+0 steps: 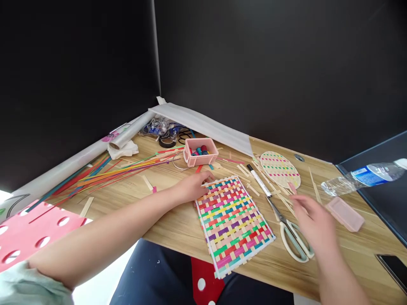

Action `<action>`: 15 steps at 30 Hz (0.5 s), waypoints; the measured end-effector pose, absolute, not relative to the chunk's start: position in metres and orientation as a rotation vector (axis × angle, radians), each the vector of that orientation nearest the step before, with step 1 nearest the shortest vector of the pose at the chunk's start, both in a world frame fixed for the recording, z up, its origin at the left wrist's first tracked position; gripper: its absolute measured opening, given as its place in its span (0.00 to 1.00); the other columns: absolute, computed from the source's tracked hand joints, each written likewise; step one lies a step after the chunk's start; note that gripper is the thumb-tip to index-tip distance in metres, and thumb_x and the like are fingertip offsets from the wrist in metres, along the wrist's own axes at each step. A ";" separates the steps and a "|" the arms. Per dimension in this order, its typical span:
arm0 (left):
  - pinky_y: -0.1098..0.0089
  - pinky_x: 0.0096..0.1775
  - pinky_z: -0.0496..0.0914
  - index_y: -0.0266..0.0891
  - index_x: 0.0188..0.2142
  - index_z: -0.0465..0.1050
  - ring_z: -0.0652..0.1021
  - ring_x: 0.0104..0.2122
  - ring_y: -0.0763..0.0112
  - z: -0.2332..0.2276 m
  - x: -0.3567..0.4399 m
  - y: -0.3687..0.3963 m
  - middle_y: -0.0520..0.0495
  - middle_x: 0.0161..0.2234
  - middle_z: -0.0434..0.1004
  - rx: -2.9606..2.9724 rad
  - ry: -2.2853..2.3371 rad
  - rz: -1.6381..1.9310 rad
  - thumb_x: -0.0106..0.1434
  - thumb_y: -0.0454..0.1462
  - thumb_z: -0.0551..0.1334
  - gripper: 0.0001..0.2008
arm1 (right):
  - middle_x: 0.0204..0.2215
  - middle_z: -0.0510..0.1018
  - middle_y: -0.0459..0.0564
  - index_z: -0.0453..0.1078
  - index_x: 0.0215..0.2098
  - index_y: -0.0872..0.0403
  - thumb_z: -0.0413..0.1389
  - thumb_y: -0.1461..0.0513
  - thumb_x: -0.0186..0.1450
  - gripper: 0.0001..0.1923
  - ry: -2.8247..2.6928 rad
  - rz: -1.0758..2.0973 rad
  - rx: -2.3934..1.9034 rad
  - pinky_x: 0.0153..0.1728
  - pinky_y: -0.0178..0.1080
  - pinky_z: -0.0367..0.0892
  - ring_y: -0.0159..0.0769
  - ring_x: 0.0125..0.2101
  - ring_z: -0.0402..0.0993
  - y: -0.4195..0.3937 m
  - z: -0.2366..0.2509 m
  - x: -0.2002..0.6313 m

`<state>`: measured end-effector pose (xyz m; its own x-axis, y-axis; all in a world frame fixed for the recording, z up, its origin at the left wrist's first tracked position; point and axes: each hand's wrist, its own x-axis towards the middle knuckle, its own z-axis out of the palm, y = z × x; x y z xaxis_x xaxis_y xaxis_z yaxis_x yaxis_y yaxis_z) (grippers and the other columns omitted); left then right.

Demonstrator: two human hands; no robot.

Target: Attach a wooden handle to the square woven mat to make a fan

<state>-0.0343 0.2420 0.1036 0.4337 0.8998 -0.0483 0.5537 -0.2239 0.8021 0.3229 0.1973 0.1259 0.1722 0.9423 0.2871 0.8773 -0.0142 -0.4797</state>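
Note:
A rectangular woven mat (237, 224) of colored and pale strips, with a white border, lies slanted at the table's front edge. My left hand (193, 186) is at its upper left corner, fingers curled around the edge there. Over to the right, my right hand (314, 218) pinches a small pink strip (292, 188) between thumb and finger. Scissors (291, 237) with white handles lie partly open between the mat and that hand. A white marker (260, 181) with a black cap sits just above them. Beyond the pink strip is an oval woven piece (280, 168).
A pink crate (201, 153) holds small colored items. Long colored strips (111, 176) spread across the left, near a paper roll (133, 130) and black tape (167, 140). On the right are a plastic bottle (365, 177), a pink lid (345, 214) and a phone (394, 269). Dark panels (270, 76) enclose the table.

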 end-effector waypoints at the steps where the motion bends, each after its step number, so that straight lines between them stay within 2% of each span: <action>1: 0.67 0.45 0.69 0.44 0.48 0.69 0.77 0.46 0.63 0.104 -0.033 0.241 0.49 0.46 0.77 1.909 1.225 0.552 0.55 0.33 0.58 0.19 | 0.40 0.79 0.53 0.72 0.37 0.50 0.50 0.56 0.65 0.11 -1.881 0.233 -1.841 0.48 0.53 0.64 0.51 0.46 0.73 0.212 0.133 0.300; 3: 0.67 0.44 0.69 0.44 0.48 0.68 0.77 0.44 0.63 0.103 -0.031 0.240 0.49 0.45 0.77 1.896 1.216 0.523 0.55 0.34 0.59 0.20 | 0.38 0.79 0.52 0.72 0.38 0.52 0.47 0.60 0.67 0.11 -2.169 0.320 -1.692 0.43 0.45 0.66 0.43 0.40 0.75 0.247 0.138 0.255; 6: 0.68 0.42 0.69 0.43 0.50 0.67 0.77 0.42 0.64 0.101 -0.030 0.242 0.50 0.42 0.76 1.851 1.187 0.515 0.54 0.34 0.59 0.22 | 0.36 0.80 0.47 0.72 0.36 0.51 0.54 0.65 0.64 0.05 -2.339 0.411 -1.647 0.36 0.36 0.66 0.35 0.35 0.75 0.300 0.125 0.208; 10: 0.69 0.40 0.69 0.43 0.50 0.68 0.76 0.41 0.65 0.103 -0.034 0.243 0.49 0.42 0.74 1.769 1.150 0.537 0.52 0.34 0.60 0.23 | 0.32 0.77 0.47 0.71 0.34 0.55 0.58 0.64 0.63 0.01 -2.445 0.413 -1.701 0.35 0.36 0.66 0.32 0.31 0.71 0.341 0.103 0.187; 13: 0.69 0.39 0.69 0.44 0.50 0.68 0.76 0.41 0.65 0.108 -0.036 0.240 0.49 0.43 0.73 1.723 1.130 0.505 0.51 0.34 0.60 0.25 | 0.30 0.74 0.45 0.69 0.35 0.57 0.56 0.58 0.67 0.09 -2.485 0.416 -1.780 0.33 0.37 0.68 0.30 0.29 0.70 0.348 0.106 0.194; 15: 0.70 0.38 0.69 0.46 0.51 0.68 0.76 0.41 0.66 0.110 -0.036 0.237 0.49 0.43 0.72 1.697 1.110 0.486 0.50 0.34 0.61 0.26 | 0.28 0.72 0.44 0.69 0.32 0.56 0.58 0.58 0.65 0.09 -2.476 0.411 -1.847 0.30 0.35 0.65 0.29 0.26 0.67 0.348 0.118 0.205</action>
